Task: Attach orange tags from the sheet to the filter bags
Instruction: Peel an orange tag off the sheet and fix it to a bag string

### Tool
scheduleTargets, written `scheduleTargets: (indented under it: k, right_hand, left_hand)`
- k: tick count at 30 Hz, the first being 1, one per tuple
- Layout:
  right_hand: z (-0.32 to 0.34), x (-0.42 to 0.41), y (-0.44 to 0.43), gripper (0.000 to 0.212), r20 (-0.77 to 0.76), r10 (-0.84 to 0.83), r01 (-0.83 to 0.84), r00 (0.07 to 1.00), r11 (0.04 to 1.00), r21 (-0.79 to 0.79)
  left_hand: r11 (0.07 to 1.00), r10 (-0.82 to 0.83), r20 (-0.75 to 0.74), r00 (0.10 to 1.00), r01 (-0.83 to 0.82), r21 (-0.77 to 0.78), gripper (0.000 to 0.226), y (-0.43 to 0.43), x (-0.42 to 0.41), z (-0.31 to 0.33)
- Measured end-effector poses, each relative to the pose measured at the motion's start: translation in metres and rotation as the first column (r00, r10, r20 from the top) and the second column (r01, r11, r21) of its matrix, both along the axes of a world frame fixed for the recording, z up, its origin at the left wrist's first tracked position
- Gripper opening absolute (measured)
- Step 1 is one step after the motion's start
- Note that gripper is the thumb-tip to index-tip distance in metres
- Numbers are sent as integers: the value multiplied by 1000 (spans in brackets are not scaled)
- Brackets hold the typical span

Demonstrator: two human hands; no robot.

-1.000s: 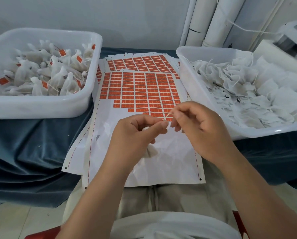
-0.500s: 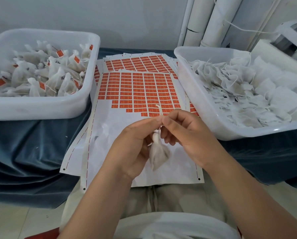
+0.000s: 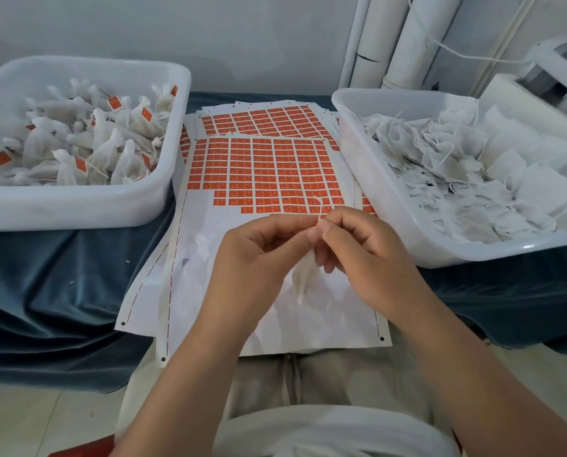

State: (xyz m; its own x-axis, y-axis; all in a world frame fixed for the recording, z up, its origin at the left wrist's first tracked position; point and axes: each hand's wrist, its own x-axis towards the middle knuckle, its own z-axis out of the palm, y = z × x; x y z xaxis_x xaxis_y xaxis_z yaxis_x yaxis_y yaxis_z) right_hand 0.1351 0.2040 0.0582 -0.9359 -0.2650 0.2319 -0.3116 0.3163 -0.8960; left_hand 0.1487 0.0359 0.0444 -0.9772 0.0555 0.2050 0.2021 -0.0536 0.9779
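Filter bag (image 3: 303,278) now dangles free over the peeled part of the sheet (image 3: 203,291). A second ago it sat bunched under the left hand (image 3: 259,258). Fingers of left hand and right hand (image 3: 368,252) both pinch its string (image 3: 319,207), end poking up. No orange tag on yet; looks ready for one.

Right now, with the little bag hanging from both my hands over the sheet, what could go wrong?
The filter bag hangs only by its string, pinched between the left hand and right hand; a loose pinch could drop it onto the sheet. The string's free end is short and bare, so freeing a hand to peel a tag may let it slip away.
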Motion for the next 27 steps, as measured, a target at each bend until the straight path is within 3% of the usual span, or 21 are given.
scheduleTargets:
  k: [3, 6, 9, 11, 15, 24, 27]
  right_hand:
    - [1, 0, 0, 27, 28, 41, -41, 999, 999, -7]
    - [-1, 1, -1, 30, -29, 21, -19, 999, 996, 85]
    - [-2, 2, -1, 32, -129, 6, 21, 992, 977, 210]
    - [-1, 3, 0, 31, -108, 25, -4, 994, 982, 191]
    - [-4, 2, -2, 27, -38, 40, -36, 998, 995, 92]
    - [-5, 6, -8, 28, -42, 0, 5, 999, 995, 99]
    - [-3, 7, -8, 33, -33, 11, -8, 999, 995, 99]
  left_hand:
    - [977, 78, -162, 984, -108, -186, 17, -1, -1, -2]
    - [827, 96, -467, 879, -332, -454, 16, -2, -3, -7]
    - [709, -1, -617, 787, -434, -555, 15, -8, -7, -10]
    - [762, -32, -573, 819, -351, -544, 15, -12, -8, -8]
    - [910, 42, -364, 931, -186, -370, 18, -10, -5, -3]
    - [936, 179, -198, 964, -228, -266, 10, 15, 5, -7]
    - [935, 205, -182, 962, -247, -254, 16, 18, 7, -4]
